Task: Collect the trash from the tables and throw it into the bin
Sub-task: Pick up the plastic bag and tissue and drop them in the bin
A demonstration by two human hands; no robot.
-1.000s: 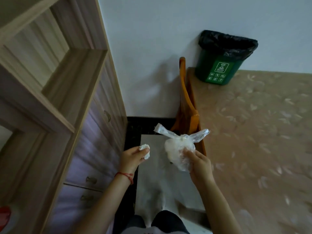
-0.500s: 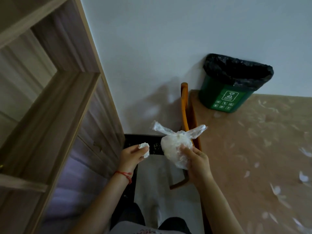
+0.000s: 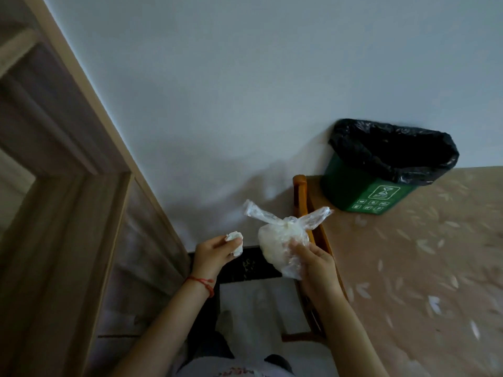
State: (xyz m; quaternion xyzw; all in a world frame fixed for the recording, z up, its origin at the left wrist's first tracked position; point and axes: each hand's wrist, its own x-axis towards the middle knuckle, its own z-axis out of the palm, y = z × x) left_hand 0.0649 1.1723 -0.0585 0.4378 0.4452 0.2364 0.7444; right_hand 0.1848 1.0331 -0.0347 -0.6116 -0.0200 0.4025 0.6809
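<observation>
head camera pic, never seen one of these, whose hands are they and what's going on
The camera sits on a person's head and looks down, so the two arms reaching in from below are that person's own. The left hand pinches a small crumpled tissue. The right hand grips a tied clear plastic bag with something white inside. Ahead on the right, a green bin with a black liner stands on a tan patterned table against the wall. A wooden shelf is on the left.
</observation>
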